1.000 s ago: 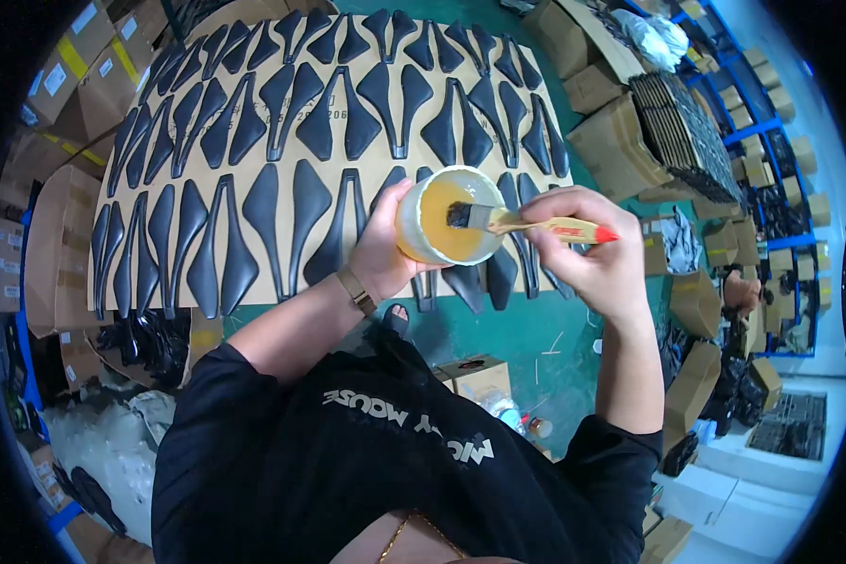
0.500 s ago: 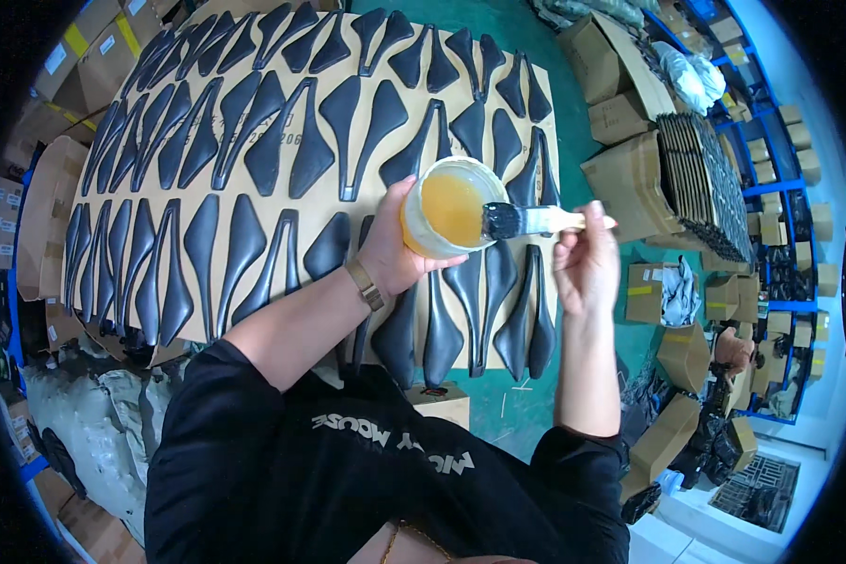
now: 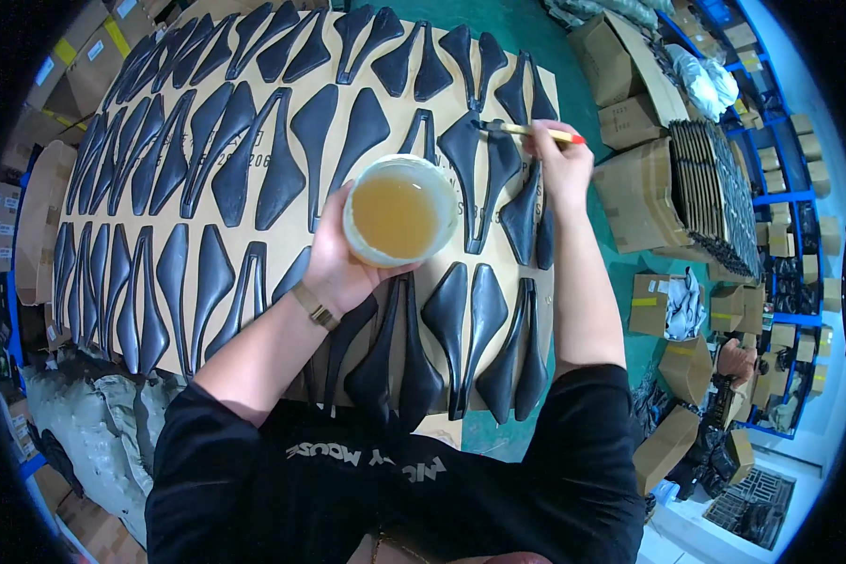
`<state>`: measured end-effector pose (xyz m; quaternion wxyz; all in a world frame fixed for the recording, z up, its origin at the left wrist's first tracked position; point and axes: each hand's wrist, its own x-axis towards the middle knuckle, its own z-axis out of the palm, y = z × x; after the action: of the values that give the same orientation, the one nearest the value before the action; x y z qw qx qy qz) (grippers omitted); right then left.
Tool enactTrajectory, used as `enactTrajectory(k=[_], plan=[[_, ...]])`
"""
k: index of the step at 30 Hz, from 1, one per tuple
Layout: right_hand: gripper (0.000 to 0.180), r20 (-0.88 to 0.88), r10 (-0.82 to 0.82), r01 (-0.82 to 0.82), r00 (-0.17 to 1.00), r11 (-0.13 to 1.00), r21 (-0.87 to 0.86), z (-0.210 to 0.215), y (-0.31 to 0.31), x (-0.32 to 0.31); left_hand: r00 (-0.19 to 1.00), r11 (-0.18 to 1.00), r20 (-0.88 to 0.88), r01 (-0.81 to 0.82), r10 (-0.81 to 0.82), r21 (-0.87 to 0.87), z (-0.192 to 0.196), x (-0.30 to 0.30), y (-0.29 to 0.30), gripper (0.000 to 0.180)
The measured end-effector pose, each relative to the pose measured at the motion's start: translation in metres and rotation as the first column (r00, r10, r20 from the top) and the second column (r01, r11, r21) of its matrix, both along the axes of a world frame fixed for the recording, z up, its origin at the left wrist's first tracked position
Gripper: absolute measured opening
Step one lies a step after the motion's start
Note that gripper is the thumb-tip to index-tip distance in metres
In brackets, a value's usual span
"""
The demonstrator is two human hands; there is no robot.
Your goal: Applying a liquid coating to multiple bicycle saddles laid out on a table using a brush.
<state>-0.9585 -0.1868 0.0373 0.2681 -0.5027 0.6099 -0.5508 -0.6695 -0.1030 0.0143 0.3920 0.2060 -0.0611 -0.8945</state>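
Observation:
My left hand [image 3: 334,263] is wrapped round a whitish plastic tub [image 3: 449,207] that holds a cloudy amber liquid [image 3: 393,218]. Between the fingers of my right hand [image 3: 562,167] is a paintbrush [image 3: 517,128] with a pale, red-ended handle. Its dark bristles are at the upper end of a black forked part [image 3: 461,160], seemingly against it. Rows of similar black, glossy, paddle-ended parts [image 3: 282,174] lie on a cardboard sheet [image 3: 414,141]. My left forearm and the tub hide some of them.
To the right, past a green floor [image 3: 620,226], stand open cartons [image 3: 634,193], one holding a stack of dark-edged sheets [image 3: 710,193]. Blue shelving [image 3: 790,197] with boxes lines the far right. Grey plastic-wrapped bundles [image 3: 99,442] sit at the lower left, and cartons [image 3: 85,56] at the upper left.
The paintbrush has left the tub's rim and moved up and forward onto a black part. The tub in my left hand has shifted left and slightly down in view.

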Motion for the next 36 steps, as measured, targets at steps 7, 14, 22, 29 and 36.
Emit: enactTrajectory(k=[7,14,22,29,36], plan=[[0.012,0.042,0.287,-0.287,0.957,0.918,0.275,0.008,0.005,-0.004,0.986,0.997,-0.152,-0.074,0.074,0.004,-0.003,0.033,0.011,0.057],[0.016,-0.330,0.057,-0.009,0.942,0.989,0.147,-0.018,-0.025,-0.003,0.989,0.994,-0.114,-0.088,0.094,0.059,-0.004,0.036,0.020,0.061],[0.016,-0.302,0.131,-0.137,0.944,0.991,0.000,0.004,-0.016,0.021,0.992,0.992,-0.039,-0.117,0.119,0.036,0.001,0.045,0.027,0.062],[0.007,-0.035,0.485,-0.444,0.874,0.826,0.348,0.021,0.004,0.015,0.989,0.989,0.023,-0.144,0.144,0.022,0.008,0.047,0.028,0.061],[0.013,-0.315,0.425,-0.412,0.849,0.905,0.110,0.000,-0.017,0.020,0.985,0.989,0.098,-0.147,0.145,0.017,0.008,0.043,0.028,0.061]])
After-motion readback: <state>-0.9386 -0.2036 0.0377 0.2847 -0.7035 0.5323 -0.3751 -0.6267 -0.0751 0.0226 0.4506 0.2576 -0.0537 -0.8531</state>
